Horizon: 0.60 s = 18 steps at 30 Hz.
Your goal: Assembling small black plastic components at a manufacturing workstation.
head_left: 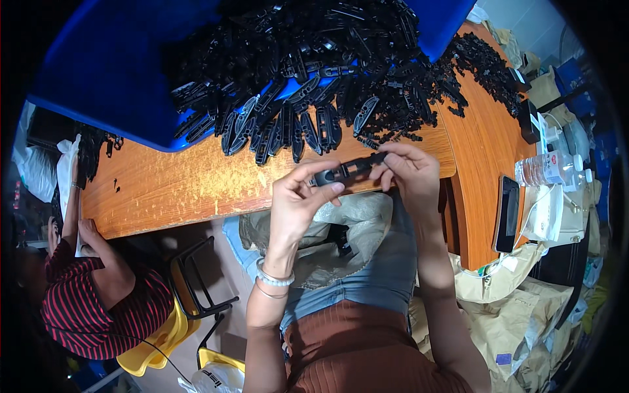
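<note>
A long, narrow black plastic part point(348, 171) with openings along its body is held up just over the table's near edge. My left hand point(293, 198) grips its left end between thumb and fingers. At the other end, my right hand point(413, 173) pinches with bent fingers; whether a smaller piece sits between those fingertips is too small to tell. Right beyond my hands lie several similar black parts point(314, 128) spilling toward me, and small black pieces point(409, 108) are heaped to their right. On my lap rests a translucent plastic bag point(357, 245) with something black in it.
A large blue bin point(111, 78) holding more black parts tips over the far side of the wooden table point(170, 187). At right are a phone point(506, 213), a water bottle point(544, 169) and brown paper bags point(524, 321). Another person in a striped shirt point(98, 301) works at left, near a yellow stool point(154, 344).
</note>
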### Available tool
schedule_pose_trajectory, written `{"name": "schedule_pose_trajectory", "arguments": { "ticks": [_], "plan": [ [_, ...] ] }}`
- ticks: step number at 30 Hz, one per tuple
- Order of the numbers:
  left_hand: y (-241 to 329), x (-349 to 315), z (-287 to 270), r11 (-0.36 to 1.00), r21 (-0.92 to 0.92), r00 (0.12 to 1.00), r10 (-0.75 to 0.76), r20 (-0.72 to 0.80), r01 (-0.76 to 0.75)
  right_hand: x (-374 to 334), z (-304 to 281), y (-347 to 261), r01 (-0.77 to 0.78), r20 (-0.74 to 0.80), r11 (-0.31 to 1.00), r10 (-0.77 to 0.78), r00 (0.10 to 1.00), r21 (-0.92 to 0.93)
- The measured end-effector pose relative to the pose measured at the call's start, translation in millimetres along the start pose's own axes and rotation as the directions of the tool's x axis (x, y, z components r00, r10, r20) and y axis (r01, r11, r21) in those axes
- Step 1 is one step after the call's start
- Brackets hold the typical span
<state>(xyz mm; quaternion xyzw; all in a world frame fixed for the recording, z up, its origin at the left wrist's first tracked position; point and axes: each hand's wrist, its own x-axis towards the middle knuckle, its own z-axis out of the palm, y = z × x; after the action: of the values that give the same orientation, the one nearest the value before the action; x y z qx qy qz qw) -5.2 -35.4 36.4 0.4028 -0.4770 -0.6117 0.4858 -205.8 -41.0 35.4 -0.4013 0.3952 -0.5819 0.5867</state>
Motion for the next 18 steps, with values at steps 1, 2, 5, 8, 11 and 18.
{"name": "schedule_pose_trajectory", "arguments": {
  "ticks": [1, 2, 5, 8, 11, 18],
  "plan": [
    [1.5, -3.1, 0.3, 1.0, 0.022, 1.0, -0.012, 0.017, 0.011, -6.2, 2.8, -3.1, 0.021, -0.007, 0.997, -0.021, 1.0, -0.074],
    [3.8, -4.8, 2.0, 1.0, 0.022, 1.0, -0.012, 0.016, 0.012, -10.8, 5.3, -5.5, 0.041, -0.013, 0.988, -0.044, 0.999, -0.148],
    [6.6, -11.4, 2.2, 0.999, 0.009, 0.998, 0.031, 0.05, -0.032, -16.4, 21.0, -3.7, 0.331, 0.095, 0.87, -0.319, 0.943, -0.364],
    [10.8, -14.5, 3.2, 1.0, 0.009, 0.997, -0.001, 0.078, 0.0, -24.4, 23.6, -4.4, 0.327, 0.123, 0.864, -0.303, 0.945, -0.384],
    [16.0, -17.2, 3.7, 0.999, -0.009, 0.996, -0.037, 0.083, 0.038, -28.0, 26.1, -5.6, 0.342, 0.114, 0.805, -0.33, 0.937, -0.485],
    [-2.3, -24.6, 24.2, 0.964, -0.265, 0.999, -0.008, -0.033, -0.001, -39.0, 35.2, 4.5, 0.189, -0.087, 0.939, -0.222, 0.971, -0.287]
  ]
}}
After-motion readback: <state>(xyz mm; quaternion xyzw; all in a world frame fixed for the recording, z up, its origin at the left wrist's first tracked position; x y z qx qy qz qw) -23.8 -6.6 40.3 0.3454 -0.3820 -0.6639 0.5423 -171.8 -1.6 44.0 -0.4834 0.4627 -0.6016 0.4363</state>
